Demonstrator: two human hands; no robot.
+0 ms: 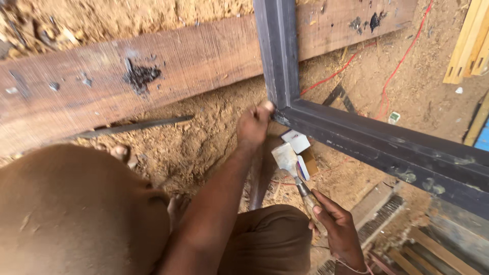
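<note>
Head view: left hand [253, 124] presses fingertips into the inner corner of a dark frame [356, 135], probably smoothing filler; right hand [338, 229] grips a putty knife [290, 163], blade raised nearby.

I am in a rough woodworking shop, working down at floor level. The ground [204, 132] under me is packed earth covered in sawdust and wood shavings. A long, heavy plank [153, 71], sawn and stained with dark blotches, lies across the space in front of me. A dark painted wooden frame [356, 132] with a joined corner rests on it and on the ground. Pale timber strips [471, 40] lean at the right edge, and more slats [428, 249] lie lower right. A long metal file [132, 126] lies in the sawdust, and a thin red cord [397, 66] trails over the dirt.
</note>
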